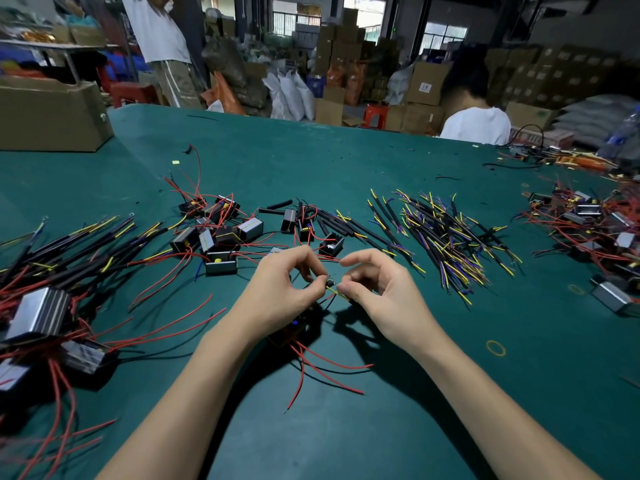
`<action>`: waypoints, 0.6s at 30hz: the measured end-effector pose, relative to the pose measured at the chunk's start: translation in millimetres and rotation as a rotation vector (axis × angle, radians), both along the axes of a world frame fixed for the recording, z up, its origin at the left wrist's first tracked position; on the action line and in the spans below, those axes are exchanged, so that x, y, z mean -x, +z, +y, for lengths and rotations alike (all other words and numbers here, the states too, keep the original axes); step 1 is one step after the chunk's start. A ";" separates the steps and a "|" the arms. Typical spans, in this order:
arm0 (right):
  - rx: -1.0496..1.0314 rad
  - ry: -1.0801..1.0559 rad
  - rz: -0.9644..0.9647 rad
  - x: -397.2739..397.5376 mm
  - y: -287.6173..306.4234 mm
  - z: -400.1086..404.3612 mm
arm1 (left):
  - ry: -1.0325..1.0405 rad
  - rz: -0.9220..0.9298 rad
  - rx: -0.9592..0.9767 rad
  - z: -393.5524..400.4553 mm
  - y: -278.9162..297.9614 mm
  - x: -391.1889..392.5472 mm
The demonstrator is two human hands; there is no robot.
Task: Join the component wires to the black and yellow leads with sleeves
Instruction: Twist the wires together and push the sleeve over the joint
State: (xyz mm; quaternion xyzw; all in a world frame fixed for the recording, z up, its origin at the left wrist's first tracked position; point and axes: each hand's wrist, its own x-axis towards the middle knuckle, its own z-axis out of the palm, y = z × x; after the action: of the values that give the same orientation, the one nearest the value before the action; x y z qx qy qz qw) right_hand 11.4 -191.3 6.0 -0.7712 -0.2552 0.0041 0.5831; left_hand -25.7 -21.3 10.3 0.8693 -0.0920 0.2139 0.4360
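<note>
My left hand (287, 289) pinches the component wire (330, 299); my right hand (377, 292) pinches the yellow lead (335, 292). Both grips grasping. Ends should stay aligned while sleeving.

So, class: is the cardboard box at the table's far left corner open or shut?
Cannot tell. The cardboard box shows only its side walls and a flat top edge; no flaps or contents are visible.
</note>
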 end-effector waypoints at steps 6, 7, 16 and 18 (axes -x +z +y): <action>0.004 -0.010 -0.039 -1.4 -2.2 -0.4 | -0.115 0.050 -0.148 2.0 -4.0 -0.4; 0.007 -0.006 -0.042 -1.6 -3.0 0.0 | -0.116 0.053 -0.146 1.8 -4.8 -0.8; 0.015 0.008 -0.055 -0.7 -4.0 0.8 | -0.037 0.110 0.090 -3.6 -1.8 0.3; 0.005 0.000 -0.050 0.2 -3.5 1.1 | -0.030 0.123 0.120 -3.0 -1.4 0.7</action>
State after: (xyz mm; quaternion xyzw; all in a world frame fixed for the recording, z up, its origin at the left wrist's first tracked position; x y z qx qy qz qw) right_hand 11.2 -190.2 2.5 -0.7726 -0.2697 -0.0144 0.5746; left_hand -26.3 -24.2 8.9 0.8517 -0.0652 0.1588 0.4951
